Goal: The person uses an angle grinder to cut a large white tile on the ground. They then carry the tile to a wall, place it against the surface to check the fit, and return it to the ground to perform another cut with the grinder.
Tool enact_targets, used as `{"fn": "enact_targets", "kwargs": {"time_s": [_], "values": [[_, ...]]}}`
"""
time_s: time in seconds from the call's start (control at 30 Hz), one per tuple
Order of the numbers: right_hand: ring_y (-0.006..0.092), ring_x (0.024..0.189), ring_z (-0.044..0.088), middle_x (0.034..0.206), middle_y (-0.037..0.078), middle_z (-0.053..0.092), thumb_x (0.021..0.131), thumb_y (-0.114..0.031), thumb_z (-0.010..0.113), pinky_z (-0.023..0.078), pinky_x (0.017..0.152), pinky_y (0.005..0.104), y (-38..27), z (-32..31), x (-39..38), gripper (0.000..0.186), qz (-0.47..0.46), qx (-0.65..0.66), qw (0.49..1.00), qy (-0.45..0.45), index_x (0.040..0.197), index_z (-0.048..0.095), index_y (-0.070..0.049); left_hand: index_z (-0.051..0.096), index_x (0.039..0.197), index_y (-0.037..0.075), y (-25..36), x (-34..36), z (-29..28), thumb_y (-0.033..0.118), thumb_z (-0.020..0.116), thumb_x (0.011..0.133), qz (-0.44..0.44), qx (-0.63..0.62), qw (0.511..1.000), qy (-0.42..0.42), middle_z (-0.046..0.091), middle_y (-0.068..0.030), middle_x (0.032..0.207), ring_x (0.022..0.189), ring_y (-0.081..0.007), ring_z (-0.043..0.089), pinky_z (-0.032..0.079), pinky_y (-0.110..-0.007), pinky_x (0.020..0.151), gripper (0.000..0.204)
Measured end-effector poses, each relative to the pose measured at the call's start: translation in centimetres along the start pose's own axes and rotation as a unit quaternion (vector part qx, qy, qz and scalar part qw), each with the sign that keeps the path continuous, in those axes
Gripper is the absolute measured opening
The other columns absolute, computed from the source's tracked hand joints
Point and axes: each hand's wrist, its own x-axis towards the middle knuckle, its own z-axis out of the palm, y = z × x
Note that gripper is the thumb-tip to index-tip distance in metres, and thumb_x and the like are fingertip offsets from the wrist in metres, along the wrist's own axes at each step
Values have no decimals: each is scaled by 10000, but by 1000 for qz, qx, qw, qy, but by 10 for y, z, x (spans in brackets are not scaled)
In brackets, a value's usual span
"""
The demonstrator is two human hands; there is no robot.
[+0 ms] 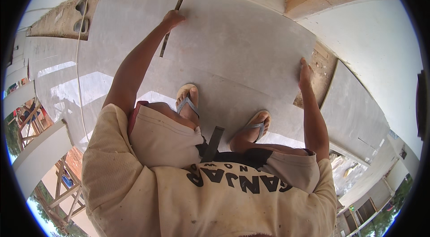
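Large grey slab (242, 35): flat, matte, faintly mottled, straight-edged, lying in the tiled floor (228, 87) close to the wall edge. I get the left hand (174, 18) at the slab's left edge, over a narrow dark gap; its fingers curl down, tips hidden, so I can't tell whether they pinch. The right hand (305, 73) is at the slab's right edge, one digit extended along it, the rest bunched underneath; grip unclear to me. Beyond that edge I see a rough sandy strip (324, 64), then another grey tile (351, 102). Both feet, in flip-flops (188, 102), stand on the floor nearer the wearer. Big dark printed lettering crosses the stained cream shirt (188, 205). Toward the floor's left edge: thin pale cord (78, 67), dark shoes (81, 25) on bare sand.
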Motion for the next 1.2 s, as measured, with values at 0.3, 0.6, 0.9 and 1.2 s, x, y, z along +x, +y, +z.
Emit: {"fn": "enact_targets", "kwargs": {"time_s": [0.3,0.6,0.9,1.2], "values": [[258,1105,609,1192,155,677,899,-468,716,457,997,378,2,-2,-1,652,7,24,1000,-12,1256,638,72,623,1334,-12,21,-13,-2,299,758,806,-4,91,996,-22,687,-141,999,887,-249,657,516,-407,778,627],[282,1188,588,1269,187,644,902,-488,703,424,1063,390,-8,-3,-14,704,21,-34,999,23,1311,595,74,557,1364,-74,26,-13,3,294,718,804,34,125,991,-28,681,-234,1172,1069,-312,669,524,-426,915,689],[298,1126,635,1184,202,701,867,-451,743,461,1000,388,-5,3,-10,624,12,-21,997,69,1208,675,67,598,1320,-60,5,3,4,317,702,806,48,128,990,-37,702,-227,1075,1010,-314,691,522,-431,868,646],[329,1176,623,1242,249,668,839,-465,758,459,1022,391,-6,13,-15,728,41,12,998,43,1275,627,103,630,1300,-26,5,-11,-7,311,722,823,42,140,989,-24,708,-155,1027,890,-245,680,529,-388,787,591]]}}
